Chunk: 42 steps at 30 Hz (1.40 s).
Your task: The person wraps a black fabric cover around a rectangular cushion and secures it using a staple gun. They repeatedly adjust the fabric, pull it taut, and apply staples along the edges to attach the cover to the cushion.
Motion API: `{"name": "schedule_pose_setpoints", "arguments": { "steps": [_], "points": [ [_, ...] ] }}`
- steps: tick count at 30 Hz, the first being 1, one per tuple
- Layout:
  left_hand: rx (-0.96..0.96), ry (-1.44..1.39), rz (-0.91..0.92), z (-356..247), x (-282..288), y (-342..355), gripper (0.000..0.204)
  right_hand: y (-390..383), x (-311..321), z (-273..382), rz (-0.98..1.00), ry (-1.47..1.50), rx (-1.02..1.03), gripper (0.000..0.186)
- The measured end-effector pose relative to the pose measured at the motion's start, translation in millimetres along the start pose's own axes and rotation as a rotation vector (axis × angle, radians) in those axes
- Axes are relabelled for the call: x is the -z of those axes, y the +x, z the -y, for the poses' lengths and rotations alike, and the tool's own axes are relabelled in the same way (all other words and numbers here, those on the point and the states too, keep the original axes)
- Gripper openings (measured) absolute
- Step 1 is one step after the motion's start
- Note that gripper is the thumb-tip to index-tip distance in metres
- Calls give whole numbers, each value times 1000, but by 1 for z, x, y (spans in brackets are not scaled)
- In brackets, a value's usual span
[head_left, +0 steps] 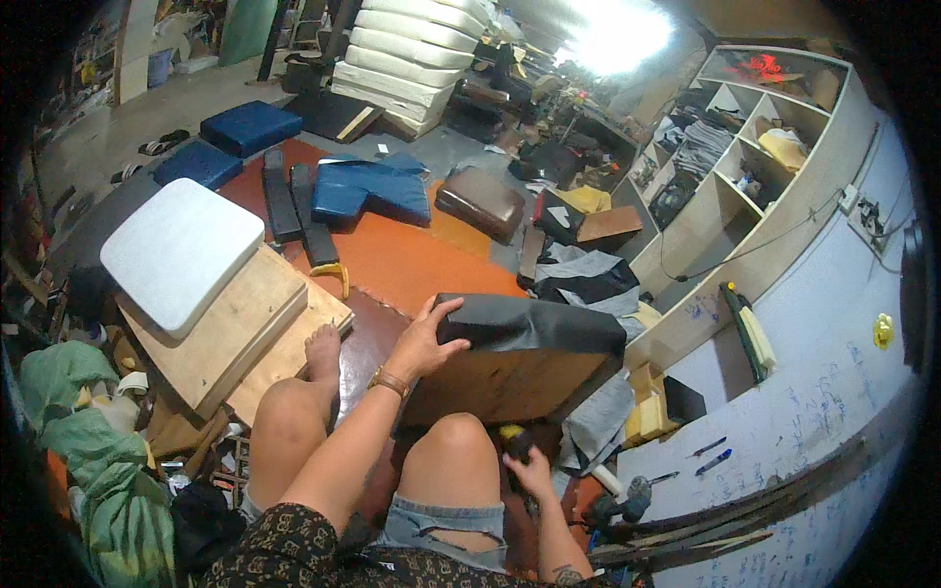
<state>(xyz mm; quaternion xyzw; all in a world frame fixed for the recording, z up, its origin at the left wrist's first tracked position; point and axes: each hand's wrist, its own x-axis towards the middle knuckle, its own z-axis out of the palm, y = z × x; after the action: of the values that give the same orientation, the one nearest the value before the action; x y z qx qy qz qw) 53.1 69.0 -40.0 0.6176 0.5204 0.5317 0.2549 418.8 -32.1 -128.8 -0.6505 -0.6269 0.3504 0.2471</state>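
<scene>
A seat with black covering (534,321) and a bare wooden underside (510,382) stands tilted on edge in front of my knees. My left hand (431,343) grips its upper left corner, thumb on the near side and fingers over the black cover. Low beside my right knee, my right hand (532,473) is closed around a dark object with a yellow end (514,438); its kind is hard to make out. A dark drill-like tool (627,500) lies to the right of that hand.
To the left, a white cushion (183,255) rests on wooden boards (221,348). Blue cushions (371,191) and a brown cushion (480,204) lie ahead on the orange sheet (421,269). Shelves (750,147) line the right; green sacks (103,461) sit at left.
</scene>
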Motion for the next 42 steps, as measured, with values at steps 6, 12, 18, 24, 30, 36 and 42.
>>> {"name": "schedule_pose_setpoints", "arguments": {
  "steps": [6, 12, 18, 24, 30, 36, 42],
  "points": [
    [116, -28, -199, -34, -39, -8, 65, -85, -6, -170, 377, -90, -496, 74],
    [16, 287, 111, -94, -63, -7, 91, -14, 89, -102, -248, -224, -309, 80],
    [148, 492, 442, -98, -33, 52, 92, 106, 153, 76, -798, -360, 333, 64],
    [139, 850, 287, -54, -18, 79, 90, 176, 147, 99, -927, -273, 83, 76],
    [-195, 904, 439, -81, -33, 55, 112, 187, 162, 6, -1051, 115, -105, 89],
    [-329, 869, 511, -73, -17, 36, 117, 177, 172, -23, -939, 401, -19, 85],
    [-370, 789, 540, -53, 8, 51, 120, 124, 200, 49, -763, 194, -214, 55]
  ]
}}
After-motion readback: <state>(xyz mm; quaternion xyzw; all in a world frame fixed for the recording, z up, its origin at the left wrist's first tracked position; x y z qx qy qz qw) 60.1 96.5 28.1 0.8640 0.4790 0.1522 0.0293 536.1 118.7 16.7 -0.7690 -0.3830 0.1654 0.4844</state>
